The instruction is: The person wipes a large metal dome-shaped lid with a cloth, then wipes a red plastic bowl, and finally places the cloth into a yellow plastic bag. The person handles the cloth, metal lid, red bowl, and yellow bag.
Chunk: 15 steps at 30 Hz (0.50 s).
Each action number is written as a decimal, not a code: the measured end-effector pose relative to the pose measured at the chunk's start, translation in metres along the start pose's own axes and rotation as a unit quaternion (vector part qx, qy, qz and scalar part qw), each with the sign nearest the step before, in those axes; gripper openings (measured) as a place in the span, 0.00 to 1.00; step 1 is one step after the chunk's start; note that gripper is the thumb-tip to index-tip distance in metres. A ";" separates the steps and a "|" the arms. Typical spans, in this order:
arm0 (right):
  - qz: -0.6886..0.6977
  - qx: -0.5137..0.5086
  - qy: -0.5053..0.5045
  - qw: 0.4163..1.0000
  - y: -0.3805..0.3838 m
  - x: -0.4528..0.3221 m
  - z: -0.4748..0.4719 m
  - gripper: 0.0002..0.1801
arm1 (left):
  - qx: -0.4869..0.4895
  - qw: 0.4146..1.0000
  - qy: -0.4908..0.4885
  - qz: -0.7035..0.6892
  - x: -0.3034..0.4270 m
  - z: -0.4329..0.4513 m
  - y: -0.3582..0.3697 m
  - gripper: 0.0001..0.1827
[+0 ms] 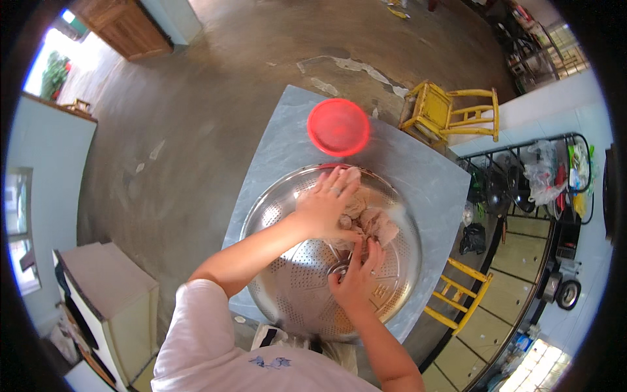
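Note:
A wide, round perforated metal pan [303,304] lies on a grey table [431,171] before me. Crumpled pinkish-beige material [379,225], perhaps thin cloth or film, is bunched in its upper right part. My left hand [325,203] rests over the upper left of the bunch, fingers spread, a ring on one finger. Its thumb reaches toward my right hand [360,274], whose fingertips touch the bunch's lower edge. Below them, a small round metal piece [339,268] sits near the pan's centre, beside my right thumb. What lies under my left palm is hidden.
Beyond the pan, a round red plastic lid or basin [338,127] stands on the table. One yellow chair [436,112] is past the far right corner, another [458,296] at the right side. A black rack [519,157] with pans and bags stands further right.

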State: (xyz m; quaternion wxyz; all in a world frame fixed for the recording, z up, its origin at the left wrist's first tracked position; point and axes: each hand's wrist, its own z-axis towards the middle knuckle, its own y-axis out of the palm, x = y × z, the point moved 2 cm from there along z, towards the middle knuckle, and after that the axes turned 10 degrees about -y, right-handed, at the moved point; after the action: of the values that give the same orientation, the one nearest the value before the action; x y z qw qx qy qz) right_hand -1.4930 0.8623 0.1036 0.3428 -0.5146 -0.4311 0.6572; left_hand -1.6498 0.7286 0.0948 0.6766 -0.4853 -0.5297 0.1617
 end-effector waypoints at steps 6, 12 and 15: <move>0.024 0.011 0.003 1.000 -0.002 0.001 0.007 0.49 | -0.003 0.999 0.015 0.034 0.009 0.024 0.030 0.39; 0.002 0.006 0.046 0.999 -0.016 0.028 0.018 0.48 | -0.147 0.988 0.025 -0.049 0.045 0.119 0.052 0.28; 0.015 0.014 0.075 0.997 -0.009 0.037 0.014 0.46 | -0.093 0.990 0.000 -0.108 0.026 0.130 0.054 0.25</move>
State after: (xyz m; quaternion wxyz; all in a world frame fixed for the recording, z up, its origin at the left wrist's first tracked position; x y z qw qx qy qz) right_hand -1.5153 0.8959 0.0988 0.3716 -0.5637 -0.3876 0.6276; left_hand -1.7374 0.8368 0.0603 0.6421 -0.4859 -0.5918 0.0374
